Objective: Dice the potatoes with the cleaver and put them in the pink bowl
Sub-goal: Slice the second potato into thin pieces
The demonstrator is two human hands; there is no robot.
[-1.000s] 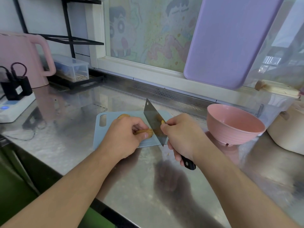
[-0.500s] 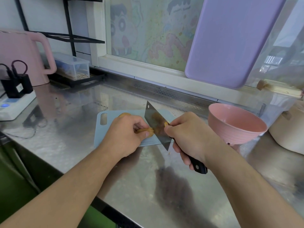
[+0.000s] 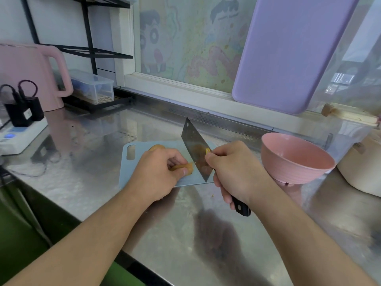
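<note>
Right hand (image 3: 233, 170) clenches cleaver (image 3: 195, 149) handle, blade just right of potato (image 3: 183, 167) on cutting board (image 3: 148, 162). Left hand (image 3: 158, 172) pins potato, long axis seemingly crosswise to blade. Pink bowl (image 3: 294, 157) rightward, apparently empty.

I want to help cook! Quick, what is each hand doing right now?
Left hand: fingers curled, holding the potato piece on the cutting board.
Right hand: gripping the cleaver.

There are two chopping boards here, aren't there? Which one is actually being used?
The small pale blue cutting board lying flat on the steel counter, under both hands. The larger purple cutting board just stands propped against the window.
</note>
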